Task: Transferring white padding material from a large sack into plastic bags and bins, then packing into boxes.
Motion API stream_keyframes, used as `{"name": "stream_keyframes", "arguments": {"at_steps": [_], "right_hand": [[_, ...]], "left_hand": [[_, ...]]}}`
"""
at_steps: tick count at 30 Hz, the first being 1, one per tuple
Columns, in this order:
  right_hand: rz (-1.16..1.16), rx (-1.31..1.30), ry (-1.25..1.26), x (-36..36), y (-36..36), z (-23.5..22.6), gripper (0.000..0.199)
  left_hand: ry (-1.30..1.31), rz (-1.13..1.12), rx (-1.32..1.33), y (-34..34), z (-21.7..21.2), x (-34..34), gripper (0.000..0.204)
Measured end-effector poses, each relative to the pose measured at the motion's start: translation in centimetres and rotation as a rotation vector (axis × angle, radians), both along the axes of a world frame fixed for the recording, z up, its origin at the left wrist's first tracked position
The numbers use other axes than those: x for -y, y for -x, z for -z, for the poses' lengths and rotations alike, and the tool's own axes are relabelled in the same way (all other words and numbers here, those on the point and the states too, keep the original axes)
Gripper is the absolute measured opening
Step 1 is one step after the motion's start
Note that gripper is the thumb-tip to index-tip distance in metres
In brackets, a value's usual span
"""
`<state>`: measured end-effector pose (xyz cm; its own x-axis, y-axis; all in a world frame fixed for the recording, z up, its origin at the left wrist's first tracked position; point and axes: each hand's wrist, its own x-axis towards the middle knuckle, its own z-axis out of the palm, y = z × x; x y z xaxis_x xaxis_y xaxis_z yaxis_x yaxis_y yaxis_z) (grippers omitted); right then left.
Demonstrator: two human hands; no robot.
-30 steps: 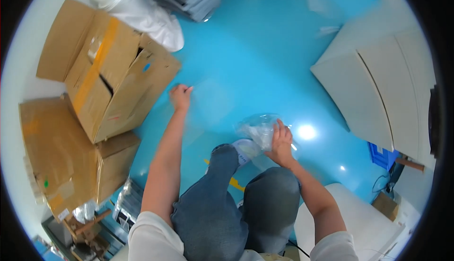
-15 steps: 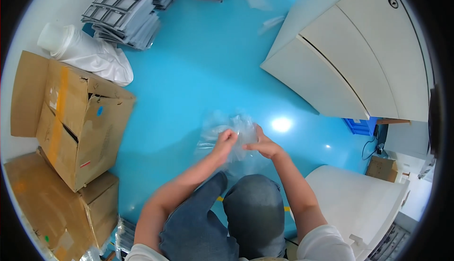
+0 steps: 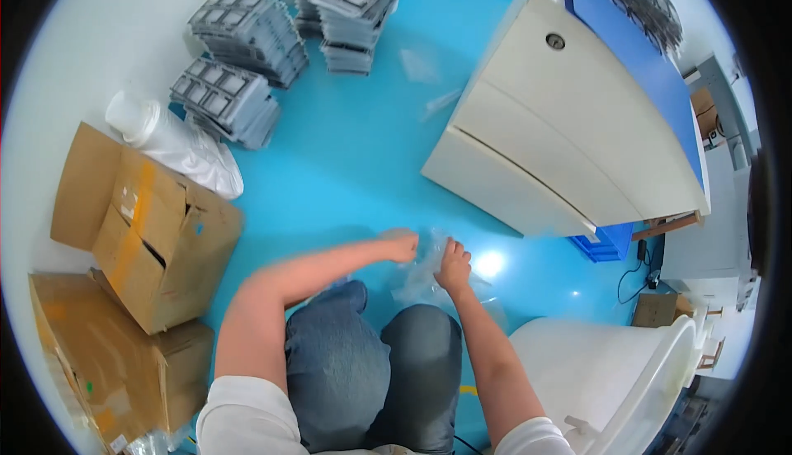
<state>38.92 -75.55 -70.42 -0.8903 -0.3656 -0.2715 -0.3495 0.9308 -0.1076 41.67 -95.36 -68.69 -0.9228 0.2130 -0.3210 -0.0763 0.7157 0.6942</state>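
A crumpled clear plastic bag (image 3: 419, 280) is just above the blue floor in front of my knees. My right hand (image 3: 453, 268) is closed on its right side, with the fingers curled over the plastic. At the bag's upper left edge my left hand (image 3: 399, 245) is closed in a fist-like grip on the film. Some of the fingertips are hidden behind the hand. The see-through film makes its lower edge hard to make out.
Open cardboard boxes (image 3: 186, 253) stand at the left, with a white wrapped roll (image 3: 177, 146) behind them. Several stacks of grey frame-like trays (image 3: 221, 92) are at the back left. A white cabinet (image 3: 528, 125) and a large white tub (image 3: 590, 364) flank my right.
My left hand has shifted outward, its elbow now raised to the side. The right hand has turned, fingers upward. The bag looks more bunched. The view has tilted up toward the cabinet and stacks.
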Motion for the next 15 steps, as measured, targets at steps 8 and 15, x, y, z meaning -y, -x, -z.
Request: {"name": "stream_keyframes", "arguments": {"at_steps": [8, 15], "right_hand": [[-0.139, 0.184, -0.331, 5.7, 0.3, 1.9, 0.086], [-0.085, 0.356, -0.653, 9.1, 1.7, 1.8, 0.053]], "left_hand": [[0.378, -0.418, -0.187, 17.5, 4.6, 19.3, 0.034], [0.638, -0.554, -0.502, 31.1, 7.6, 24.2, 0.054]]}}
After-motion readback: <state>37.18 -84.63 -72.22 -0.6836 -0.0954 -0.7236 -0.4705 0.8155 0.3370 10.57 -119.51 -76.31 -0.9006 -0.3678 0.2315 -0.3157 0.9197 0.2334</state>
